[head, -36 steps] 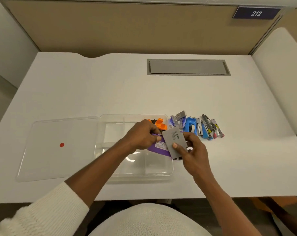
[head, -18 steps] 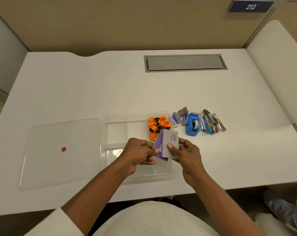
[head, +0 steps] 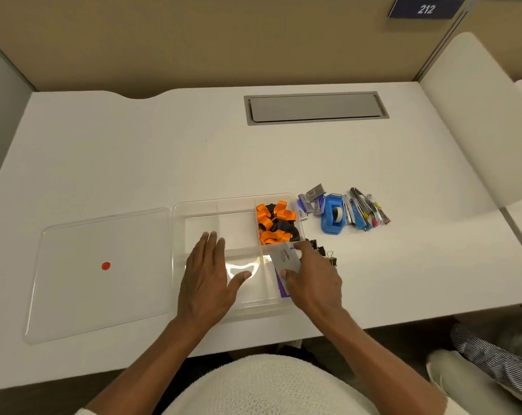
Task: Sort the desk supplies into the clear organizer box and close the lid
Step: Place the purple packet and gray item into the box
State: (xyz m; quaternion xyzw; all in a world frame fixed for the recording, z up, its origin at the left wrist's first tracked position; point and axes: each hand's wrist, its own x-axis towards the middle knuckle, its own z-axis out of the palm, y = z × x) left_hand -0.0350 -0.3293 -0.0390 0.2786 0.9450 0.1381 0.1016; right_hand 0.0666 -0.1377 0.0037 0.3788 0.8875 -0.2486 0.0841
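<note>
The clear organizer box (head: 193,205) sits at the desk's front middle, its lid (head: 74,295) lying flat to its left. Orange and black clips (head: 276,223) fill the far right compartment. My right hand (head: 312,281) holds a grey card pack (head: 285,259) and a purple pack (head: 281,284) in the near right compartment. My left hand (head: 207,277) hovers flat over the box's middle, fingers apart, holding nothing. On the desk to the right lie a blue tape dispenser (head: 333,215), small staple boxes (head: 310,200), cutters and pens (head: 366,209), and black binder clips (head: 324,253).
A grey cable hatch (head: 315,107) is set into the desk at the back. A beige partition (head: 223,40) stands behind, a white divider (head: 475,121) at the right. The lid has a red dot sticker (head: 105,265). Someone's striped sleeve (head: 493,357) shows at lower right.
My right hand has lowered the grey and purple packs into the near right compartment. My left hand let go of them, moved left and opened flat over the box.
</note>
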